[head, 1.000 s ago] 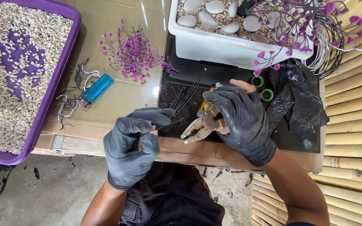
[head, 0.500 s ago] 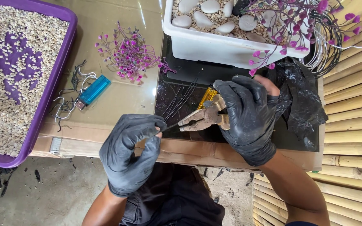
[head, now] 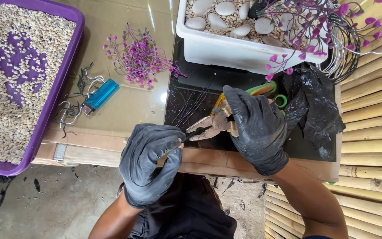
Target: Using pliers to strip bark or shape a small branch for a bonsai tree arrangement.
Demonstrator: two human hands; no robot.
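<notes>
Both gloved hands have drawn closer together over the last second: the left hand (head: 152, 163), which earlier sat low and a little apart, now meets the nose of the pliers (head: 212, 126), and the right hand (head: 256, 128) has swung the tool from a steep angle to lie nearly level along the front edge of the table (head: 133, 106). That reads as the work moving from lining up to actually nipping or bending. The right hand is closed around the worn pliers' handles, and the jaws look shut on a thin dark wire (head: 194, 132); the left hand pinches the other end of that wire between thumb and fingertips, so it spans the short gap between the hands, just above the table's front edge. Behind the pliers, more straight black wires (head: 193, 104) lie fanned on a dark sheet, and green-handled scissors (head: 270, 90) sit partly hidden under the right hand. A crumpled black plastic bag (head: 312, 106) lies by the right edge. At the back stands a white tub (head: 244, 55) of gravel and pale stones holding a wire tree with pink leaves. Towards the middle lies a small pink sprig (head: 140, 57), and near it a blue lighter (head: 100, 95) among bent wire hooks. A purple tray (head: 60, 84) of gravel fills the left corner. Nothing blocks the hands
</notes>
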